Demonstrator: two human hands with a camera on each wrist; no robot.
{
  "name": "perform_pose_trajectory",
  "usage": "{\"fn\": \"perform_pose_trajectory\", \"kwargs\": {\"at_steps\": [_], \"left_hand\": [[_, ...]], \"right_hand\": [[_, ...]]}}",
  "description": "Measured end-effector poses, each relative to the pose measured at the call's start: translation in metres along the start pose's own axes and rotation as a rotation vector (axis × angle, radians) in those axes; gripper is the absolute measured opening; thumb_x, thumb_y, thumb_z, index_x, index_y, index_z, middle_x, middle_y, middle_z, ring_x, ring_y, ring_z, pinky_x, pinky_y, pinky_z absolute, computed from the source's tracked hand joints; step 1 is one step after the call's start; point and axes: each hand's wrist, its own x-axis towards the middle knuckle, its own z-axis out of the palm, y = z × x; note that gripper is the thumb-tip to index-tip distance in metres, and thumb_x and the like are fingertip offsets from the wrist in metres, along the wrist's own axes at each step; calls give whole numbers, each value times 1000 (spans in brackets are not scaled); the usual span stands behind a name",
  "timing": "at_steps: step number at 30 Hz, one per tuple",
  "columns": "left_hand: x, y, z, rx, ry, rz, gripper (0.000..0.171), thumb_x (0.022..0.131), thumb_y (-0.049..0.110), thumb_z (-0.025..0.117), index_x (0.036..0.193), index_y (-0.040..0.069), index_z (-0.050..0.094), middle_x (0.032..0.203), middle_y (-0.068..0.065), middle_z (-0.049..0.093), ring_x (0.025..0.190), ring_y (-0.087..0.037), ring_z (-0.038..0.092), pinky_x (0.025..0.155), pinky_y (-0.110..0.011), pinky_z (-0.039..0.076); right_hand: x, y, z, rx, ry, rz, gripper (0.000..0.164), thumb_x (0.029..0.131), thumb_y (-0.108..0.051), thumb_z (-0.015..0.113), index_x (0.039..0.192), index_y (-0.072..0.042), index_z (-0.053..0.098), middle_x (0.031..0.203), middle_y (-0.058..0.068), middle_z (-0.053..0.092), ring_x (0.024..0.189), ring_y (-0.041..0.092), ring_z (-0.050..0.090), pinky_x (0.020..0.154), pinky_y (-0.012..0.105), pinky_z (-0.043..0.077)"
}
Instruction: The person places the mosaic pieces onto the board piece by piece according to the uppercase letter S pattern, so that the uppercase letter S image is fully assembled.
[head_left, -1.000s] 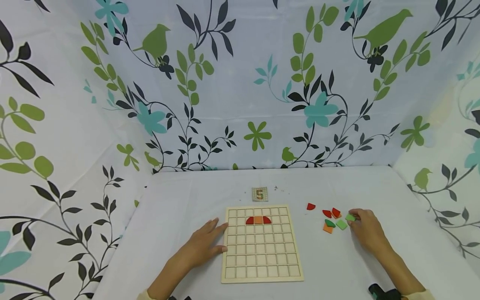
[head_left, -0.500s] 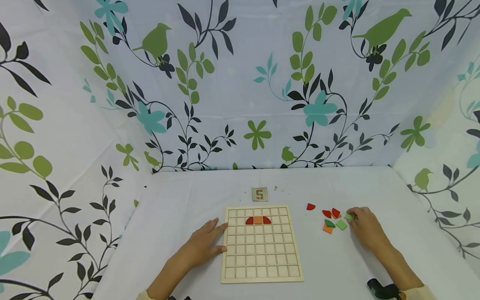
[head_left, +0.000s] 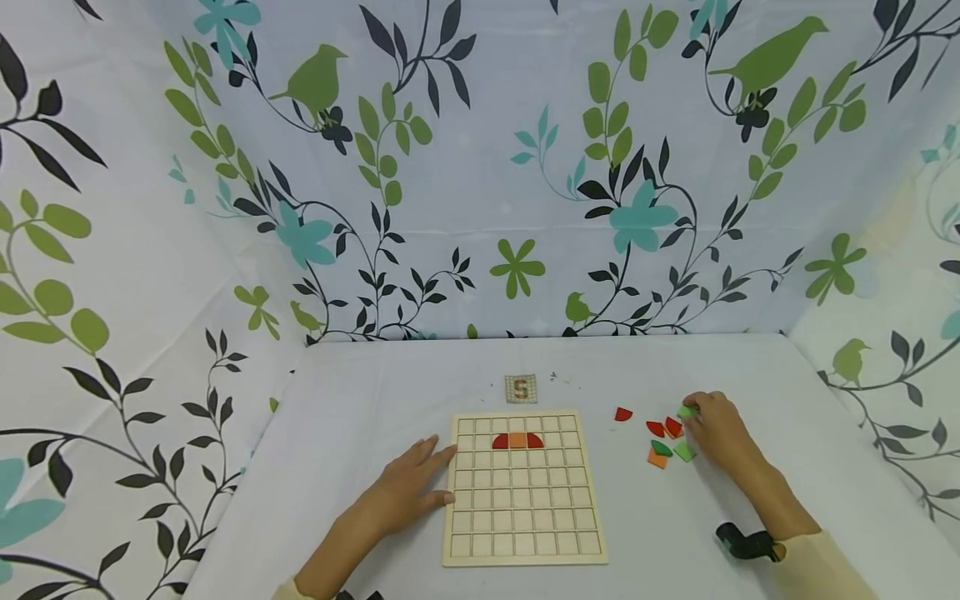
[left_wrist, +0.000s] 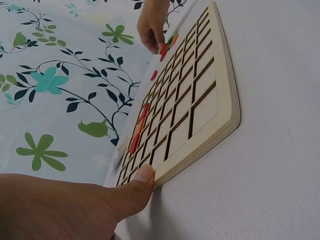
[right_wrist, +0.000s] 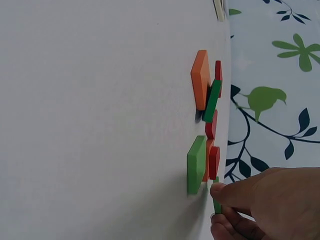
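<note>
A pale wooden grid board [head_left: 525, 562] lies flat on the white table. In one of its upper rows an orange square tile [head_left: 517, 441] sits between two red curved tiles [head_left: 500, 442]. My left hand [head_left: 408, 487] rests at the board's left edge, fingers spread; the left wrist view shows its thumb [left_wrist: 142, 177] on the rim. Off to the right, my right hand [head_left: 718, 432] pinches a light green tile [right_wrist: 217, 197] between thumb and fingers. Beside that hand lie another light green square [head_left: 684, 451], a dark green curved tile [head_left: 662, 448] and an orange tile [head_left: 657, 461].
Behind the board lies a small card [head_left: 521, 388] with a coloured S-like or 5-like figure on a grid. Red tiles [head_left: 673, 427] lie in the loose group, and one red tile [head_left: 623, 413] lies apart, nearer the board. A patterned cloth [head_left: 450, 208] rises behind the table.
My right hand has moved away from me and slightly left, carrying the light green tile past the loose group. The left hand and the board have stayed put.
</note>
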Motion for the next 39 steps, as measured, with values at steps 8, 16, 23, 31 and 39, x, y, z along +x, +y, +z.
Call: {"fn": "perform_pose_trajectory", "kwargs": {"at_steps": [8,16,23,31,39], "left_hand": [[1,2,-2,-6,-13,-21,73,98,46,73,160,18,47,169,-24,33,156,-48,30,120,-71,32],[1,5,-3,-7,-6,-16,72,98,45,72,160,18,47,168,-24,33,156,-48,30,120,-71,32],[0,5,-4,-5,-5,-23,71,98,44,73,160,18,47,168,-25,34,156,-48,31,120,-70,32],[-1,7,-3,-7,0,-29,72,98,44,73,159,17,48,168,-24,35,156,-47,31,120,-70,32],[1,6,-2,9,8,-24,72,98,43,73,160,17,47,168,-24,34,156,-47,31,121,-68,32]], "right_hand": [[20,-38,10,37,-64,74,31,101,-1,64,127,15,60,125,37,56,114,49,55,102,63,53],[23,-95,29,93,-28,-8,28,99,2,67,124,12,63,120,31,60,112,43,60,97,56,56],[15,-143,54,145,-98,-118,23,99,-1,70,121,5,67,117,19,62,111,34,60,94,49,57],[3,-181,83,216,-202,-219,24,100,-2,72,123,1,67,113,10,62,103,21,58,86,36,58],[-7,-204,105,266,-285,-365,12,101,-2,70,112,-3,66,111,6,59,100,18,54,83,30,56]]}}
